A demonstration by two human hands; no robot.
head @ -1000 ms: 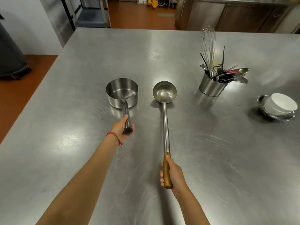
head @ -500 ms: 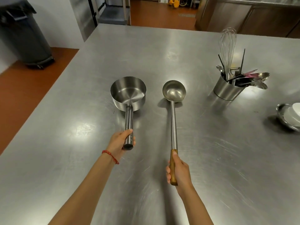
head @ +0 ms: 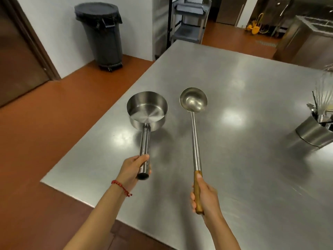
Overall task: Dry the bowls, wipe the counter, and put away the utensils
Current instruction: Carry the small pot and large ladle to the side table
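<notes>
Both hands are occupied. Left hand (head: 132, 168) grips the near end of the tubular metal handle of a steel saucepan (head: 147, 110), fingers curled round it; a red cord bracelet (head: 121, 186) sits on that wrist. Right hand (head: 204, 196) grips the wooden handle of a long ladle (head: 193, 100), thumb laid along the top of the wood and fingers wrapped beneath.

Saucepan and ladle are held side by side, near each other but apart, saucepan on the left. Both handles point toward the person and both bowls face up. The saucepan appears raised clear of the counter (head: 243, 83), with a shadow below it on the steel; whether the ladle bowl touches the surface cannot be told. The saucepan hangs over the left part of the counter, close to its left edge. The inside of each vessel shows bare metal.

At the right edge of the view, well apart from the hands, a steel utensil holder (head: 314, 131) stands on the counter, holding a wire whisk (head: 327, 91) and several other utensils that are cut off by the frame.

Beyond the counter on the far left, a dark grey lidded bin (head: 102, 35) stands on the red-brown floor against a white wall. A grey trolley (head: 191, 20) stands past the far edge of the counter.
</notes>
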